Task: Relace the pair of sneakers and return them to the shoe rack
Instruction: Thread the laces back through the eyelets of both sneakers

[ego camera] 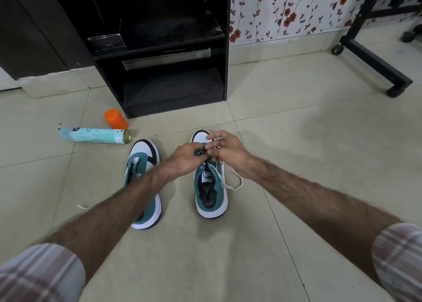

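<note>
Two teal-and-white sneakers stand on the tiled floor, toes pointing away from me. The right sneaker [211,194] has a white lace [233,183] partly threaded, its loose end trailing to the right. My left hand [186,159] grips the teal eyelet flap near the toe end. My right hand [226,147] pinches the lace above the same spot. The left sneaker [142,164] has no lace in it and is partly hidden by my left forearm. Another lace end [82,207] lies on the floor to the left. The black shoe rack [159,50] stands just beyond.
A pale blue spray can [94,136] lies on its side left of the sneakers, with its orange cap [115,119] beside it. A black wheeled frame [374,57] stands at the right. Floral wallpaper covers the back wall.
</note>
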